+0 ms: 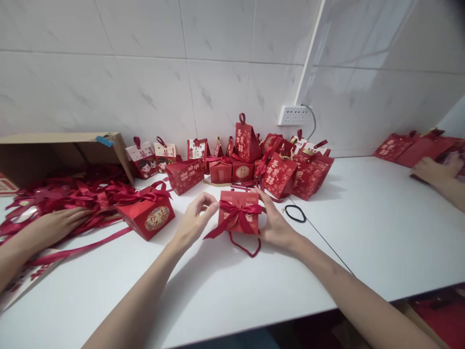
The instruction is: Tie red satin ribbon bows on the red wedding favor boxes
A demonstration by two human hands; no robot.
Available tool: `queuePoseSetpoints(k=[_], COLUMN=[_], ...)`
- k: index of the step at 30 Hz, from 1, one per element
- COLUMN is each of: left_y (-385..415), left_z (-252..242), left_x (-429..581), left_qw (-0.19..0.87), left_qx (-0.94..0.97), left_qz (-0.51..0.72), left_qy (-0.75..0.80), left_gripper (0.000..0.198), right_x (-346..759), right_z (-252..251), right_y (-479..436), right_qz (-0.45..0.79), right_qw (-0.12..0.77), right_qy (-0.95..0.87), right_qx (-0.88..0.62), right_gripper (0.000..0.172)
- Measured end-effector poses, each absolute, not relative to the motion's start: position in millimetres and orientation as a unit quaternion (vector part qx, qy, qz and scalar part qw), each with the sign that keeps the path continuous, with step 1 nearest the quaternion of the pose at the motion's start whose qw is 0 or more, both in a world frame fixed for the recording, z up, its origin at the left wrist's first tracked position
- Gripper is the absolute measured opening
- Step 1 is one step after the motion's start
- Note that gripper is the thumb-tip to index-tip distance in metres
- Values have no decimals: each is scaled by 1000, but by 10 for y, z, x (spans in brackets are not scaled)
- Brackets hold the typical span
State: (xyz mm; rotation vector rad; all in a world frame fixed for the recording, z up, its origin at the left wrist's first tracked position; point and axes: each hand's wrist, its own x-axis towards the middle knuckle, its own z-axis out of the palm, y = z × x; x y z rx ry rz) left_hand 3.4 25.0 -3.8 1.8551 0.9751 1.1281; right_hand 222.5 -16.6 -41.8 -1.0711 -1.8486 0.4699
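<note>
A small red gift box (238,195) is held just above the white table, tied with a dark red ribbon bow (240,213). A twisted red cord (245,251) hangs below it. My right hand (276,224) grips the box by its right side, fingers partly hidden behind it. My left hand (198,215) is at the box's left edge beside the bow, its fingers curled and thumb close to the index finger. Whatever is between those fingertips is too small to make out. Left of it stands another red box (154,218) with a gold emblem and a ribbon bow.
Red and white gift boxes (244,140) crowd along the wall. A cardboard carton (123,150) lies behind piled red ribbons (76,194), where another person's hand (58,224) rests. At right, another person's hand (436,168) touches red bags (421,152). A black loop (295,213) lies nearby.
</note>
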Motion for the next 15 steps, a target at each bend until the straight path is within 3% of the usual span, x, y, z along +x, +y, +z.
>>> queuePoseSetpoints(k=[15], left_y=[172], left_z=[5], left_x=[99], left_qw=[365], left_qx=[717], left_qz=[474], left_qy=[357], left_gripper=[19], right_x=[2196], right_z=[-466], right_y=[-136], right_qz=[219], right_qw=[460], right_qy=[-740], right_qx=[-440], right_gripper=[109])
